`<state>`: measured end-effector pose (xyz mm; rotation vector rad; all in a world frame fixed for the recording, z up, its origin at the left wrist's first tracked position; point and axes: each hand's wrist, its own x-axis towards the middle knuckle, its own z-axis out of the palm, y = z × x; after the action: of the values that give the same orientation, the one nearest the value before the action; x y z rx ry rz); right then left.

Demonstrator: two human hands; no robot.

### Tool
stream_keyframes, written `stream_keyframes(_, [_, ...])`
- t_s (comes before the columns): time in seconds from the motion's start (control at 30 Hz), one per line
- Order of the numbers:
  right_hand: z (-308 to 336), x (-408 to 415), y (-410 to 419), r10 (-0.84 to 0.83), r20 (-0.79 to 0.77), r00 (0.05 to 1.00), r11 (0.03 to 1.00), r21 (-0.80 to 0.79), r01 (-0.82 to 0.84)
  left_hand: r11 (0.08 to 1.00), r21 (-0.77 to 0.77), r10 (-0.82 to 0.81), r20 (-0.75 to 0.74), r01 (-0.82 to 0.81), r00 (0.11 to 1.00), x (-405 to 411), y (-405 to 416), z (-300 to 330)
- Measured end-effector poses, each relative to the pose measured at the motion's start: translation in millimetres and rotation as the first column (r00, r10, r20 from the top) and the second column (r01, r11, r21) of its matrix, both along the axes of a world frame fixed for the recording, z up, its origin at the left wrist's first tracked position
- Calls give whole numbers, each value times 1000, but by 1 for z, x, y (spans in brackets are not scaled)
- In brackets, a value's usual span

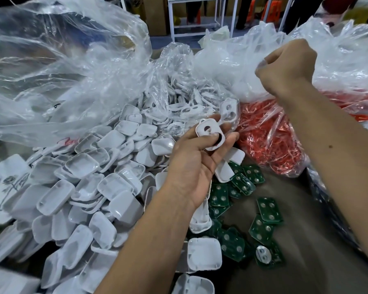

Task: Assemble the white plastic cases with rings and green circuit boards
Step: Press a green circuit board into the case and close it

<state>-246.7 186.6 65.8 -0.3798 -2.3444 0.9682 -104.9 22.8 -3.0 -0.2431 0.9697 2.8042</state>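
Bags point(57, 66) (clear plastic) crowding cases point(79, 168)

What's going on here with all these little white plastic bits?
A person is putting small gadgets together by hand. The left hand holds a white case piece with holes, while the right hand grips a clear plastic bag above the red parts. A heap of white cases and loose green circuit boards lie below.

The white cases point(81, 166) at nine o'clock are smooth, faintly glossy plastic; the clear bags point(57, 66) at eleven are thin, crinkled, shiny film; the green circuit boards point(269, 211) at five look matt with dull metal pads.
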Motion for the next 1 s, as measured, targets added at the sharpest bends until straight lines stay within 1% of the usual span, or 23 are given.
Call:
stream_keyframes(0.2, [0, -7, 4, -3, -18, 1000, 994, -113, 1, 1000, -29, 12, -14, -12, 1000, -1, -2, 3])
stream_keyframes(0.27, [1, -5, 3, -31, -79, 996, 995, -99, 23, 998, -56, 19, -22, -21, 1000, -1, -1, 3])
stream_keyframes(0.33, [4, 2, 1, -23, -149, 989, 999, -47, 16, 996, -80, 24, -25, -26, 999, -2, -1, 3])
stream_keyframes(0.4, [5, 16, -2, 56, -195, 979, 998, 10, -55, 997, -81, 16, -25, -18, 1000, -2, -1, 2])
stream_keyframes(0.5, [-3, 49, -9, 237, -245, 940, 969, 122, -213, 998, -68, -3, -15, 2, 1000, -1, -2, 3])
stream_keyframes(0.53, [-9, 62, -11, 284, -236, 929, 956, 145, -255, 998, -69, -7, -12, 6, 1000, -1, -2, 3])
stream_keyframes(0.57, [-16, 74, -11, 320, -195, 927, 944, 153, -294, 997, -78, -10, -10, 9, 1000, -1, -3, 3])
stream_keyframes(0.7, [-46, 106, -3, 410, 106, 906, 891, 165, -422, 989, -149, -11, 7, 12, 1000, -2, -5, 3])
stream_keyframes(0.73, [-52, 109, 0, 425, 154, 892, 879, 167, -447, 986, -164, -13, 13, 15, 1000, -1, -5, 3])
stream_keyframes(0.77, [-56, 112, 1, 438, 167, 883, 870, 168, -464, 986, -168, -18, 20, 21, 1000, -1, -6, 4])
stream_keyframes(0.8, [-60, 114, 1, 447, 139, 883, 867, 174, -467, 987, -155, -26, 28, 30, 999, 0, -7, 6])
stream_keyframes(0.87, [-63, 116, 1, 464, -19, 885, 866, 221, -449, 995, -94, -32, 52, 36, 998, 1, -10, 8])
stream_keyframes(0.9, [-63, 117, 0, 485, -104, 869, 857, 254, -448, 998, -62, -24, 65, 28, 998, 1, -10, 8])
stream_keyframes(0.97, [-63, 120, -3, 565, -205, 799, 812, 311, -494, 998, -58, -9, 85, 14, 996, 1, -10, 9])
stream_keyframes(1.0, [-64, 122, -6, 615, -214, 759, 776, 333, -535, 996, -85, -5, 90, 13, 996, 1, -10, 9])
